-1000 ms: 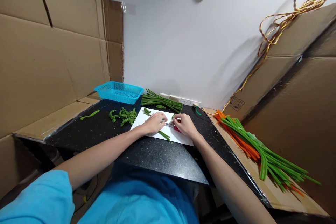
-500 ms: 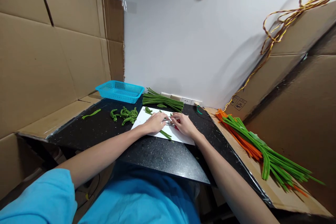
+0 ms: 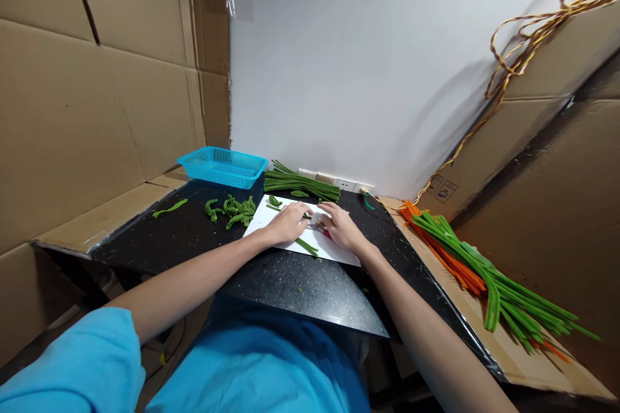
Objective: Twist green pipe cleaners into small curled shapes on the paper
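Observation:
My left hand point(image 3: 287, 222) rests over a white sheet point(image 3: 256, 226), fingers curled around the end of a short green pipe cleaner point(image 3: 307, 216). Facing it, my right hand point(image 3: 340, 224) has its thumb and fingers apart, with nothing visible between them. Below the right palm lies a small metal tool with a red handle point(image 3: 327, 233), partly covered, probably pliers or scissors. Loose green stems point(image 3: 307, 246) lie at the sheet's near edge. A small bent green piece point(image 3: 274, 201) sits at its far left corner.
Several twisted green shapes point(image 3: 235, 208) lie left of the sheet, near a blue basket point(image 3: 223, 171). A bundle of green stems point(image 3: 303, 182) lies behind. Orange stems point(image 3: 450, 258) and light green stems point(image 3: 484, 274) lie on cardboard at right. A power strip point(image 3: 346, 185) runs along the wall.
My right hand's fingers have lifted and spread slightly. My left hand has barely shifted, and the green piece at its fingertips shows more clearly. The view has moved a little.

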`<state>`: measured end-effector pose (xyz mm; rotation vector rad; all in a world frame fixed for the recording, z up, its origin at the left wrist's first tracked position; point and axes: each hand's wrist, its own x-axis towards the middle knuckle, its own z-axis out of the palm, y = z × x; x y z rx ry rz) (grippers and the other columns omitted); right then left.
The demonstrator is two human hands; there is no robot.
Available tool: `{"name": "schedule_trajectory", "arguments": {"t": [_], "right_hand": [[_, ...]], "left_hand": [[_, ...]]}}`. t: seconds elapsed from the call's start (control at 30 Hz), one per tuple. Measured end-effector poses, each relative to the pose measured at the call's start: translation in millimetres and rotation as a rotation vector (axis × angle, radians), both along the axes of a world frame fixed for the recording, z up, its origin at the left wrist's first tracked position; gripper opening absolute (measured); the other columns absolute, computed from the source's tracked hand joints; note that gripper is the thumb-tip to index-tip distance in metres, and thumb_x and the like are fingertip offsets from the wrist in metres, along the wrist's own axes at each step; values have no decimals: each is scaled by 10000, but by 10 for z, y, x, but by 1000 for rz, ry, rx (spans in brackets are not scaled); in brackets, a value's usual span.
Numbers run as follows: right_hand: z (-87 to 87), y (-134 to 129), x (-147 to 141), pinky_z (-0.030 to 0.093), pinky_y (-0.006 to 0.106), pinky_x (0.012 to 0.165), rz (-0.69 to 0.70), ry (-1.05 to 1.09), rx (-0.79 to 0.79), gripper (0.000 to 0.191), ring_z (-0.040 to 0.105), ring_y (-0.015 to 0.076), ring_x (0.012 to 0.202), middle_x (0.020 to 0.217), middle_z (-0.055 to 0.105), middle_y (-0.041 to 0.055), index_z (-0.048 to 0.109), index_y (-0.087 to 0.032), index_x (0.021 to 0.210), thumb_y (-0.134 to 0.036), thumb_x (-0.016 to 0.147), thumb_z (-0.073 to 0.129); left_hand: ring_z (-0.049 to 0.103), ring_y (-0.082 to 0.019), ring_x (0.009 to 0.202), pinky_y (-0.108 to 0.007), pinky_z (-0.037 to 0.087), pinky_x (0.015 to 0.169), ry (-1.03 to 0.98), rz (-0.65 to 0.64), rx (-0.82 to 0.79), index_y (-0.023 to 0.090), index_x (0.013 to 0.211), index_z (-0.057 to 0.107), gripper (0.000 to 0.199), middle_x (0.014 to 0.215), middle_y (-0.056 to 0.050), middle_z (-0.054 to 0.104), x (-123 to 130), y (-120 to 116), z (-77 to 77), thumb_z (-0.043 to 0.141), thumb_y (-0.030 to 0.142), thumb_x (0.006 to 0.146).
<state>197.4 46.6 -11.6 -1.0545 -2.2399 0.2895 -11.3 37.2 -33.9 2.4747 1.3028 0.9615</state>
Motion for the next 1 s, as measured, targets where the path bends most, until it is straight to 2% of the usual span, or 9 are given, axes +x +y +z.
{"name": "schedule_trajectory", "arguments": {"t": [0.1, 0.17, 0.23, 0.33, 0.53, 0.63, 0.73, 0.87, 1.0], "right_hand": [[55, -2, -8, 531, 488, 1060, 141, 404, -209, 338, 676, 305, 1211, 1317, 715, 127, 748, -202, 1242, -296, 928, 667], [90, -14, -13, 561, 478, 1037, 222, 618, -346, 398, 706, 302, 1169, 1254, 753, 100, 759, -223, 1226, -363, 854, 775], [111, -28, -19, 565, 471, 1038, 244, 736, -409, 443, 717, 301, 1154, 1210, 772, 90, 771, -225, 1192, -368, 780, 846], [115, -39, -29, 577, 453, 1012, 236, 758, -417, 438, 728, 290, 1123, 1178, 780, 83, 779, -231, 1160, -334, 743, 863], [114, -52, -41, 601, 340, 773, 141, 514, -118, 304, 711, 221, 923, 1016, 768, 73, 783, -219, 1142, -301, 862, 699], [127, -84, -37, 569, 312, 721, 92, 383, 103, 287, 661, 180, 825, 1013, 719, 67, 788, -230, 1127, -222, 881, 640], [126, -105, -17, 548, 319, 715, 19, 290, 299, 273, 640, 190, 840, 1003, 681, 69, 804, -247, 1057, -155, 883, 616], [100, -100, 23, 560, 360, 762, -35, 208, 473, 231, 652, 232, 912, 972, 683, 79, 810, -255, 986, -148, 910, 620], [94, -112, 37, 566, 351, 774, -11, 132, 539, 210, 673, 227, 912, 969, 714, 70, 801, -266, 966, -169, 944, 616]], "left_hand": [[609, -304, 1209, -438, 461, 1052, -92, 23, 9, 146, 1314, 604, 360, 1295, -158, 665, 7, -25, 48, 537, 248, 975], [624, -296, 1141, -426, 476, 996, -128, -24, 13, 155, 1300, 591, 348, 1245, -147, 677, 17, -60, 96, 525, 339, 1012], [631, -282, 1052, -403, 477, 935, -131, -73, 24, 168, 1168, 627, 284, 1136, -121, 699, 31, -101, 144, 518, 388, 1025], [619, -252, 923, -361, 458, 851, -148, -85, 35, 179, 932, 624, 254, 947, -82, 691, 48, -149, 196, 522, 393, 1024], [571, -192, 780, -309, 407, 742, -361, -134, -47, 179, 821, 586, 270, 798, -27, 632, 79, -165, 209, 567, 393, 984], [571, -171, 735, -299, 416, 725, -575, -275, -239, 166, 794, 588, 327, 763, -26, 628, 126, -149, 205, 576, 448, 959], [570, -155, 706, -288, 413, 698, -703, -399, -431, 153, 758, 595, 381, 739, -35, 631, 169, -132, 208, 627, 503, 907], [589, -151, 729, -272, 399, 669, -770, -376, -596, 140, 808, 650, 341, 797, -50, 666, 187, -135, 214, 729, 471, 816], [588, -137, 720, -265, 391, 665, -861, -331, -681, 138, 868, 684, 328, 809, -38, 657, 178, -168, 227, 774, 442, 784]]}}
